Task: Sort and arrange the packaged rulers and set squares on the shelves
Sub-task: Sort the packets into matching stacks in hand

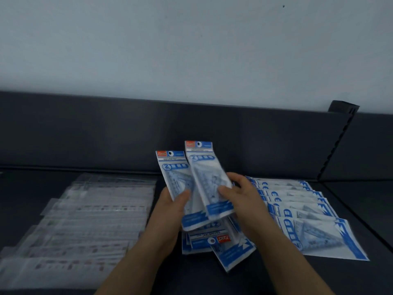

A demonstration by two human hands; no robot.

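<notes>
Dark shelf surface (361, 196), backed by a dark back panel (127, 133) under a pale wall, served as the work area. At the left, packaged rulers (95, 209) lay in an overlapped row. At the right, set square packs lay in a fanned row (308, 209). Between them a loose pile (214, 239) of set square packs sat beneath the hands.

The left hand (170, 209) gripped the first pack (174, 173) upright, thumb curled across its face. The right hand (240, 194) pinched the second pack (204, 173), which overlapped the first. Both packs were blurred.

The step in hand appeared to be separating the second pack for the fanned row. Recommended practice:
- Slide the packs apart flat rather than peeling them.
- Turn the pack to match the row's orientation.
- Lay it with the same overlap as its neighbours, edges parallel.
</notes>
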